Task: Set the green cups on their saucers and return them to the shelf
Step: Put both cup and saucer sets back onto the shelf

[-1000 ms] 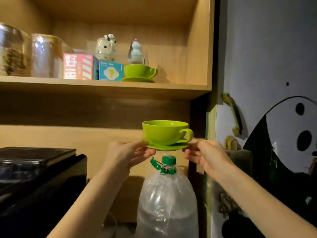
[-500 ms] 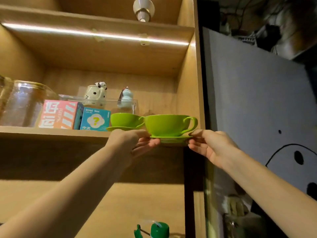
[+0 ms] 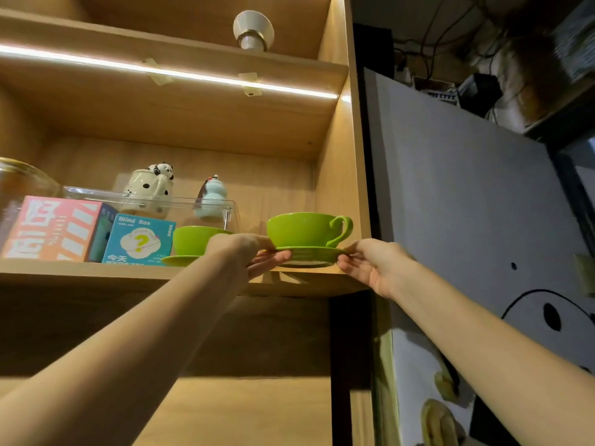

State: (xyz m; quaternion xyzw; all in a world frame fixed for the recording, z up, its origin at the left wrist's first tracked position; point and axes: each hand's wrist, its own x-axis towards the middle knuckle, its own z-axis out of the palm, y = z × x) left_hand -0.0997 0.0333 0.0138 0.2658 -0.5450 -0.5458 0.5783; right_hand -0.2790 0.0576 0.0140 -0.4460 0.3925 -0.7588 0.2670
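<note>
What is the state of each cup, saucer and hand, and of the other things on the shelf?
Right cup: upright on its saucer, handle to the right.
Right saucer: held at both edges, at shelf level.
Left cup: upright on its own saucer, on the shelf.
Left hand: fingers gripping the saucer's left edge.
Right hand: fingers gripping its right edge.
Blind Box: closed, upright.
Light strip: lit.

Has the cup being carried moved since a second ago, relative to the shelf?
Yes. The carried cup on its saucer has risen from well below the shelf board to just above it, right of the shelved cup.
</note>
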